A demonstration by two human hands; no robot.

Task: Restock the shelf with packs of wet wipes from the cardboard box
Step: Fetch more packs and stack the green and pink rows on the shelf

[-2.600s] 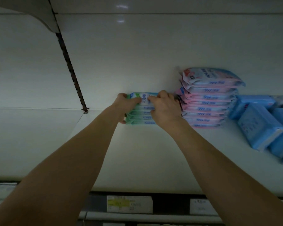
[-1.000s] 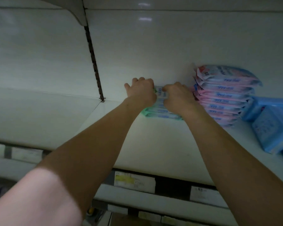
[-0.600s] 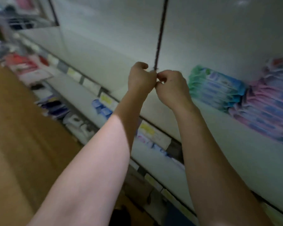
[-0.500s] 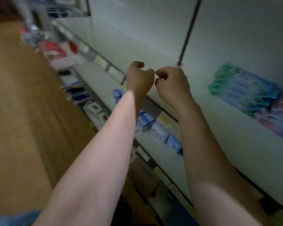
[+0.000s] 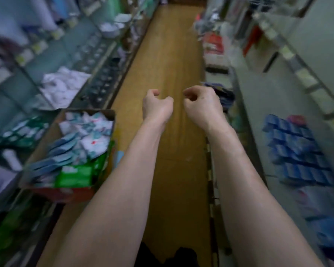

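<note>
1. The left hand is held out in front over the aisle, its fingers curled in toward the palm and the thumb raised. It holds nothing.
2. The right hand is just beside it at the same height, with a narrow gap between the two. Its fingers are curled in the same way and it holds nothing either.
3. Both bare forearms reach forward from the bottom of the view, roughly parallel, above the wooden floor that runs down the middle of the aisle.
4. The cardboard box stands open at the left of the aisle, below and to the left of the left hand and well apart from it. What it rests on is too blurred to tell.
5. The packs of wet wipes lie loosely heaped in the box: pale blue ones across the middle, white ones toward the far end, and green ones at the near end.
6. The shelf to be stocked runs along the right side, a pale bare surface beside the right forearm.
7. A stack of blue packs lies on that shelf, farther right than the right hand and apart from it.
8. Shelves on the left carry blurred goods, among them a white bundle beyond the box.
</note>
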